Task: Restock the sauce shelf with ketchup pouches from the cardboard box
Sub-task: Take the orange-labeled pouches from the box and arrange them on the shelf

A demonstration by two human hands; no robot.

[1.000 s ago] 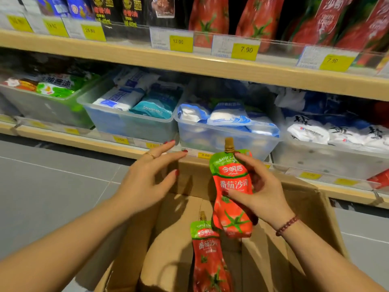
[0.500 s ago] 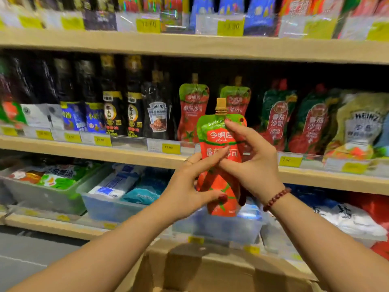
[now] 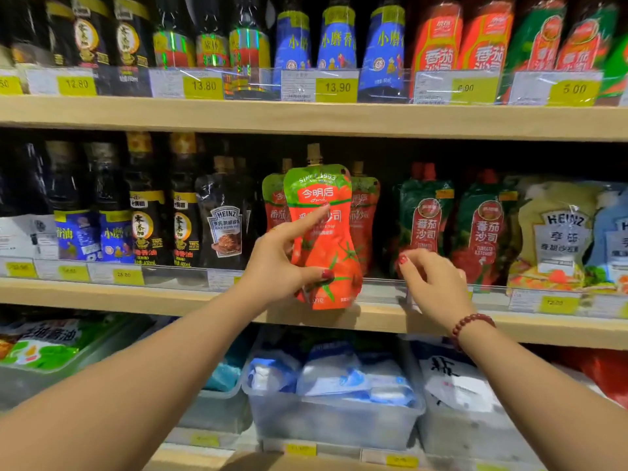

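Ketchup pouch (image 3: 329, 246) held by L hand (image 3: 272, 263), R hand (image 3: 431, 283) fingers loosely curled, empty, rear pouches (image 3: 365, 212) half hidden

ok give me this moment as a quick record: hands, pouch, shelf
left hand: grips the ketchup pouch, thumb on its front, forefinger stretched across the label
right hand: apart from the pouch, fingers loosely curled, holding nothing, near the shelf edge
ketchup pouch: upright, spout up, in front of the middle shelf, not yet set down
matching pouches: standing on the shelf behind it
neighbours: dark sauce pouch on the left, green-topped pouches on the right
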